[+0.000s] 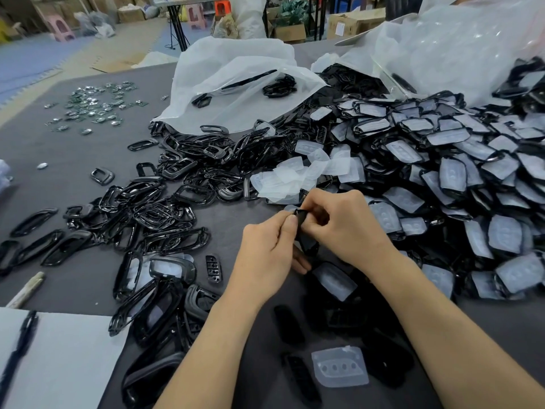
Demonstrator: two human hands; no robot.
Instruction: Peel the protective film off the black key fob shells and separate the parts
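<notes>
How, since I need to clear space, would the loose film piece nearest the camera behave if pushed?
The film piece looks thin and translucent, so probably very light and floppy. It lies flat on the grey table, so it should slide rather than roll. Peeled films in the heap look bent, so it may buckle.

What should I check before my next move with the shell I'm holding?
1. Shell gripped by left hand and right hand: ok.
2. Film edge lifted on it: cannot tell, hidden in the grip.
3. Peeled film pile just beyond the hands: ok.
4. Separated frames heap on the left: ok.
5. Film-covered shells waiting on the right: ok.
</notes>
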